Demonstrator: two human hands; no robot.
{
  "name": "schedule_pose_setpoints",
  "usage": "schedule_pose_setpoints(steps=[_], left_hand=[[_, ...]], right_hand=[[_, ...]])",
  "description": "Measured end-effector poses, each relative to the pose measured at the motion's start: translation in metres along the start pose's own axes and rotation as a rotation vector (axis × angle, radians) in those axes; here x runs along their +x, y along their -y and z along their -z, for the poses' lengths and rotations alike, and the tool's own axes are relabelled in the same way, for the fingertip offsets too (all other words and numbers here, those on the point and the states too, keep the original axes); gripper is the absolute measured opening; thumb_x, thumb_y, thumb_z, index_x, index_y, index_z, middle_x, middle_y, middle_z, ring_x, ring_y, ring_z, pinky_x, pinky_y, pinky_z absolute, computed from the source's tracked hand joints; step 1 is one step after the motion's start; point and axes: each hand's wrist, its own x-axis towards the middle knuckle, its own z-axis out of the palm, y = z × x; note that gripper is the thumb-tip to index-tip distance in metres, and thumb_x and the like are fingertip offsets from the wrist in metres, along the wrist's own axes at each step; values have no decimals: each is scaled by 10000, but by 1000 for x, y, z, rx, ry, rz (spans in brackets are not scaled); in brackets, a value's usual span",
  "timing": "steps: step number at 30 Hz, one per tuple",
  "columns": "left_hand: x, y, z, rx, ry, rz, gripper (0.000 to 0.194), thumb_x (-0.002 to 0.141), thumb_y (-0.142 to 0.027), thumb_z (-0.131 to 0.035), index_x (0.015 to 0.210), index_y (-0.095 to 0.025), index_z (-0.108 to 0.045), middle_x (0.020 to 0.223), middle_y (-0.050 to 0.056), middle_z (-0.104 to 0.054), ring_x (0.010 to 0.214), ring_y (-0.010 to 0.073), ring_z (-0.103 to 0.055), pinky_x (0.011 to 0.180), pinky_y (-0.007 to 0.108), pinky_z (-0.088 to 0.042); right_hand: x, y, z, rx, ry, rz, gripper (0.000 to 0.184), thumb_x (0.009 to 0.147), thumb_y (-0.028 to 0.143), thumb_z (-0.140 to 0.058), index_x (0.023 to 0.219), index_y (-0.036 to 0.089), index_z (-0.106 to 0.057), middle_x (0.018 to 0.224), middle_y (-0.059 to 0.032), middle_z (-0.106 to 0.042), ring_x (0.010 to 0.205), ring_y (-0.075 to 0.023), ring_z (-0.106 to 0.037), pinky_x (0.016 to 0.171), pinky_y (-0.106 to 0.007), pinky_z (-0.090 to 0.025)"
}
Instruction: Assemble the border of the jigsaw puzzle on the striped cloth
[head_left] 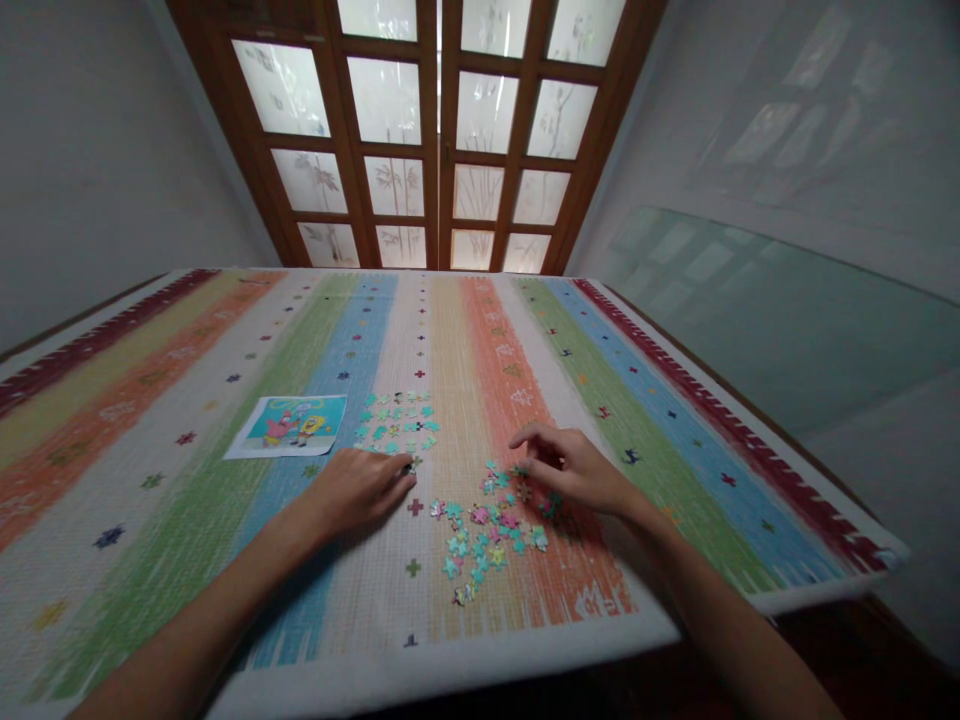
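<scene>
My left hand (pixel 371 487) rests low over the cloth, its fingers closed at the tips on a small dark-edged puzzle piece (pixel 409 467) that is mostly hidden. Just beyond it lie several turquoise puzzle pieces (pixel 396 414), spread out in loose rows. My right hand (pixel 574 468) hovers at the far right side of a scattered pile of puzzle pieces (pixel 480 545), coloured turquoise, pink and yellow. Its index finger and thumb are apart, with nothing visible between them. A few pieces lie under and beside that hand, partly covered by it.
A printed cartoon picture (pixel 300 427) on white paper lies left of the rows. Everything rests on a striped tablecloth (pixel 217 480) with woven patterns. The table's front edge is close to me. Wooden glazed doors (pixel 439 150) stand behind, and a glass panel (pixel 787 310) is at the right wall.
</scene>
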Motion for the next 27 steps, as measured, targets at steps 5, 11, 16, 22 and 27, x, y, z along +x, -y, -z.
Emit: schedule_pose_setpoints(steps=[5, 11, 16, 22, 27], left_hand=[[0, 2, 1, 3, 13, -6, 270, 1045, -344, -469, 982, -193, -685, 631, 28, -694, 479, 153, -567, 499, 287, -293], [-1, 1, -1, -13, 15, 0, 261, 1034, -335, -474, 976, -194, -687, 660, 39, -708, 502, 167, -586, 505, 288, -321], [-1, 3, -2, -1, 13, 7, 254, 1029, -336, -482, 976, -197, -687, 642, 31, -694, 492, 160, -572, 506, 283, -323], [0, 1, 0, 31, 6, -8, 291, 1051, -344, -442, 968, -194, -677, 635, 31, -702, 484, 161, -580, 501, 295, -290], [1, 1, 1, 11, -17, -20, 274, 1047, -326, -456, 1008, -185, -687, 640, 23, -700, 494, 148, -587, 501, 277, -312]], right_hand=[[0, -5, 11, -100, 79, 5, 112, 880, 221, -556, 915, 186, -656, 620, 53, -522, 573, -108, -473, 573, -259, -342], [-1, -3, 18, -173, 378, -52, 68, 854, 141, -617, 876, 161, -678, 661, 23, -599, 594, -112, -526, 581, -249, -356], [-2, -1, 17, -226, 428, -90, 25, 837, 153, -679, 855, 164, -665, 649, 35, -557, 583, -106, -480, 563, -246, -334], [-3, 2, 11, -107, 553, -123, 252, 766, 289, -849, 916, 174, -683, 638, 67, -531, 559, -93, -472, 528, -223, -330], [-2, 4, 5, -117, 603, -159, 304, 709, 241, -894, 887, 186, -655, 637, 87, -516, 562, -88, -483, 521, -212, -313]])
